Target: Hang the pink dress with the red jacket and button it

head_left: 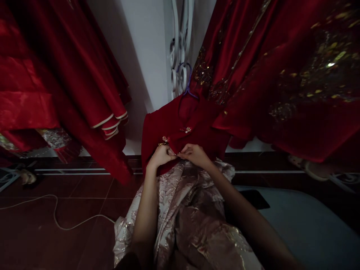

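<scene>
A dark red jacket (157, 123) hangs in front of me on a purple hanger (188, 88), hooked to a white scrolled metal rack (178, 56). Two jewelled ornaments, one a pearl clasp (186, 130), sit on its front. At the lower front edge, my left hand (163, 155) pinches the jacket's fabric. My right hand (193, 153) is closed there too, its fingertips meeting the left ones. A tiny shiny fastening shows between the fingertips, too small to make out. Below the hands spreads a shiny pinkish brocade cloth (180, 195).
Red garments (92, 82) hang at left; a red gown with gold sequins (281, 75) hangs at right. A white cable (56, 213) crosses the tiled floor (84, 236). At lower right, a dark flat object (255, 198) lies on a pale rounded surface (303, 225).
</scene>
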`<state>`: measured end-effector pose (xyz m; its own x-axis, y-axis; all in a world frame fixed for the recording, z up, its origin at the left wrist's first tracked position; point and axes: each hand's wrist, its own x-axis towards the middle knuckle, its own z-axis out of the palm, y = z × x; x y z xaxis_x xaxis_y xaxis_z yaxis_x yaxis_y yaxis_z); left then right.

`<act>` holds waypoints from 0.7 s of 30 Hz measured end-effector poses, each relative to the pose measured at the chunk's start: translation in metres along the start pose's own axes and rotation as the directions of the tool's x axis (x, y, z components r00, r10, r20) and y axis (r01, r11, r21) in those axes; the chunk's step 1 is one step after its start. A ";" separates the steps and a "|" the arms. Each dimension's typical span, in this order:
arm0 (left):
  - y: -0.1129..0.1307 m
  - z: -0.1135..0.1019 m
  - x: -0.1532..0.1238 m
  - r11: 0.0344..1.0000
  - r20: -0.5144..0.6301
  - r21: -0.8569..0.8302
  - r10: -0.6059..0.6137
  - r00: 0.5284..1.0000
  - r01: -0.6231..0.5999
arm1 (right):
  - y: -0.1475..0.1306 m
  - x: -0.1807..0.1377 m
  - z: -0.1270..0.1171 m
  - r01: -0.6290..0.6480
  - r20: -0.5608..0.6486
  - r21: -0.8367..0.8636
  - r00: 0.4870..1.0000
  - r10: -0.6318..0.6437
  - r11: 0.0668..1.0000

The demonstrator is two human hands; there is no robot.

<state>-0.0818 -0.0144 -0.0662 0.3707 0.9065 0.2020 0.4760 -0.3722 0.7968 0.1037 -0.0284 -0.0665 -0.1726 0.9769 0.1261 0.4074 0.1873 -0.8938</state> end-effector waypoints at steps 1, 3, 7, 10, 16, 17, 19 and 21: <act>-0.001 0.000 0.000 1.000 0.000 -0.005 -0.009 1.000 0.009 | 0.001 0.000 0.002 0.013 -0.019 -0.032 1.000 -0.014 0.999; -0.005 0.001 0.001 1.000 0.009 -0.020 -0.016 1.000 0.016 | 0.002 0.000 0.004 0.038 -0.044 -0.084 0.998 -0.042 0.996; -0.012 0.001 0.002 0.999 0.046 -0.043 -0.007 0.999 0.009 | 0.001 -0.001 0.003 0.063 -0.009 -0.118 0.998 -0.064 0.991; -0.015 0.001 0.002 0.994 0.068 -0.104 -0.017 0.998 0.024 | 0.000 -0.001 0.001 0.058 0.016 -0.129 0.998 -0.056 0.990; -0.013 0.001 0.002 0.984 0.066 -0.170 -0.038 0.997 0.049 | -0.002 -0.002 0.003 0.059 -0.008 -0.150 0.998 -0.061 0.987; -0.012 0.000 0.002 0.983 0.072 -0.175 -0.049 0.996 0.061 | -0.002 -0.002 0.003 0.062 -0.006 -0.145 0.998 -0.064 0.987; -0.011 -0.001 0.002 0.981 0.090 -0.177 -0.060 0.994 0.076 | -0.001 -0.002 0.005 0.073 -0.003 -0.142 0.997 -0.074 0.987; -0.012 -0.002 0.002 0.984 0.112 -0.166 -0.052 0.992 0.070 | 0.001 -0.001 0.006 0.084 -0.015 -0.157 0.996 -0.087 0.984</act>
<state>-0.0885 -0.0082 -0.0739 0.4324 0.8966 0.0955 0.3614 -0.2694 0.8927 0.0988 -0.0299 -0.0701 -0.1944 0.9582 0.2101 0.5274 0.2827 -0.8012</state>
